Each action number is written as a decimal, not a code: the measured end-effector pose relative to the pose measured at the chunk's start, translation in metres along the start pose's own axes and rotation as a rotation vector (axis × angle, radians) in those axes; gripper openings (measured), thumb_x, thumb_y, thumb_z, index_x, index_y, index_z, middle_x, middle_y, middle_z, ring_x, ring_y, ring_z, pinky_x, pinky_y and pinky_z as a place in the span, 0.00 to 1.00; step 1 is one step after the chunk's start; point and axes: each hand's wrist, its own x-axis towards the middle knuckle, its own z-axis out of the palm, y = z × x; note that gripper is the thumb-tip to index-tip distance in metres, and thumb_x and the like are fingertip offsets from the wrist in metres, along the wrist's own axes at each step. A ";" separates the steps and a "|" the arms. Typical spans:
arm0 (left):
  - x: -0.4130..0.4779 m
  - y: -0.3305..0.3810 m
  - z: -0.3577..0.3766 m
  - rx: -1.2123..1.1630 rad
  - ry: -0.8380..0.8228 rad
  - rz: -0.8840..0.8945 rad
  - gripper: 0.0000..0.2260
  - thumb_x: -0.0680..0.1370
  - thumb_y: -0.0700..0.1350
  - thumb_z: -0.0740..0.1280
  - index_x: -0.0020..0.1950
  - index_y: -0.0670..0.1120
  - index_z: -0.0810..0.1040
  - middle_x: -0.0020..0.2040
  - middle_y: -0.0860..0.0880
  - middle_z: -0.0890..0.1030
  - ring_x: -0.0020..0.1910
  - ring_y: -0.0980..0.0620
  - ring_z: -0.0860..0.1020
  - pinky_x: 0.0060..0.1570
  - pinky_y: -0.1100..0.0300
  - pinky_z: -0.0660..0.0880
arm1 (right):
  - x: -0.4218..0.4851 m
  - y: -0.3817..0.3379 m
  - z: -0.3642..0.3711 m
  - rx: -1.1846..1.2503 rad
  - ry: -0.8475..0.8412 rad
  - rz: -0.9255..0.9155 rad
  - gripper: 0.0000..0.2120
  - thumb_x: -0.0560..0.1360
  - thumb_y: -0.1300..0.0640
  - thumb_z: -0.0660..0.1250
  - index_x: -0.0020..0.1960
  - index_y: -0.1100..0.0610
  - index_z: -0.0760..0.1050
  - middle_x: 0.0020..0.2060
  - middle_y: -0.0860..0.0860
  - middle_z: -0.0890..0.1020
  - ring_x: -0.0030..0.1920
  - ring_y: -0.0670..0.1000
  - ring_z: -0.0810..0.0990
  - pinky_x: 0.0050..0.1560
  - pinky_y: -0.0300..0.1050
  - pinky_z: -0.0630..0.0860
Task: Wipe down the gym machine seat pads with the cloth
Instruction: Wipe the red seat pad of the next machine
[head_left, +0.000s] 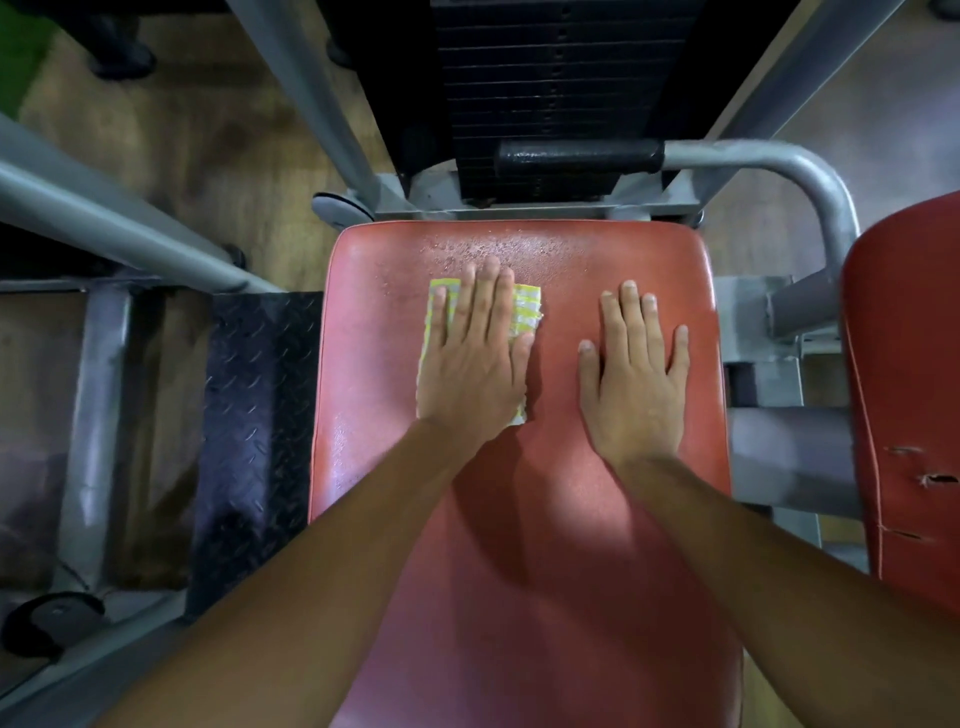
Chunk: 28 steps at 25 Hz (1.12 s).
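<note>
A red seat pad (519, 519) fills the middle of the head view, with fine droplets along its far edge. A yellow and white checked cloth (527, 314) lies folded on the pad's far left part. My left hand (475, 358) presses flat on the cloth with straight fingers, covering most of it. To the right of it, my right hand (636, 374) rests flat on the bare pad with fingers spread, holding nothing.
A black weight stack (561, 88) in a grey frame stands just beyond the pad. A grey bar with a black grip (579, 156) curves round the right side. A second red pad (909, 389), torn, is at the right. A black tread plate (260, 415) lies left.
</note>
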 end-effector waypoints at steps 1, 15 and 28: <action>0.004 0.007 0.001 0.000 0.001 0.014 0.27 0.83 0.53 0.47 0.80 0.42 0.51 0.81 0.45 0.51 0.80 0.46 0.47 0.77 0.43 0.49 | 0.001 0.000 -0.001 0.004 -0.002 -0.002 0.25 0.83 0.47 0.46 0.79 0.51 0.51 0.79 0.48 0.53 0.79 0.49 0.48 0.78 0.58 0.46; 0.054 0.032 0.004 -0.048 -0.012 0.117 0.27 0.83 0.54 0.44 0.79 0.43 0.53 0.80 0.45 0.52 0.80 0.47 0.48 0.78 0.45 0.48 | 0.087 -0.016 -0.012 0.193 0.093 0.036 0.19 0.82 0.54 0.50 0.70 0.52 0.68 0.73 0.47 0.67 0.74 0.46 0.62 0.76 0.52 0.50; 0.082 -0.028 -0.005 -0.077 -0.034 -0.001 0.27 0.83 0.56 0.47 0.79 0.44 0.53 0.81 0.47 0.52 0.80 0.49 0.47 0.78 0.46 0.47 | 0.087 -0.020 0.001 0.037 0.104 0.074 0.21 0.83 0.52 0.48 0.75 0.50 0.61 0.75 0.46 0.65 0.77 0.47 0.56 0.78 0.52 0.49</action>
